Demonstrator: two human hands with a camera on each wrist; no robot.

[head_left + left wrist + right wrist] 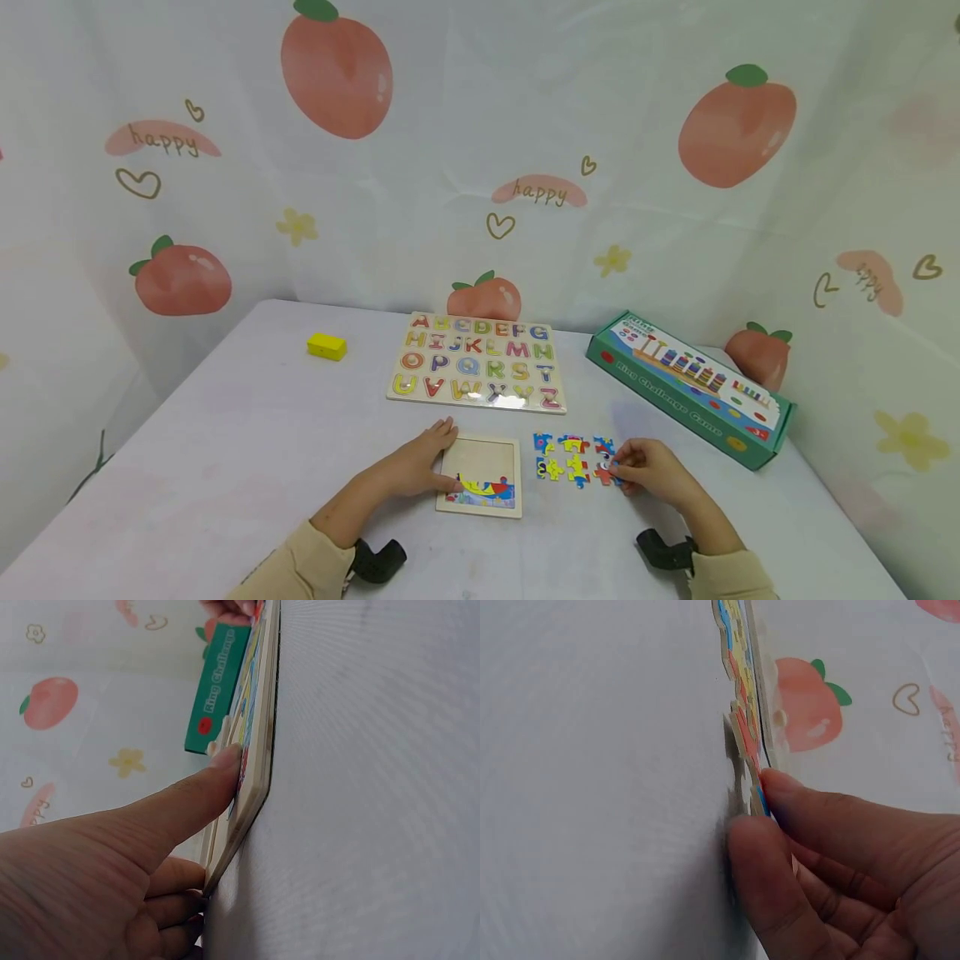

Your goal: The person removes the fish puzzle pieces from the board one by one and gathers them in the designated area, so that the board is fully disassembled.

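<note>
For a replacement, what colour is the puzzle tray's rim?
Tray rim: pale tan, best in head view.

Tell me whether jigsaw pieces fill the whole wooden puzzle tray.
No, the wooden puzzle tray holds jigsaw pieces only along its near side, with bare wood beyond them.

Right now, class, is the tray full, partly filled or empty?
Partly filled: the tray holds pieces at its near end but is bare beyond.
</note>
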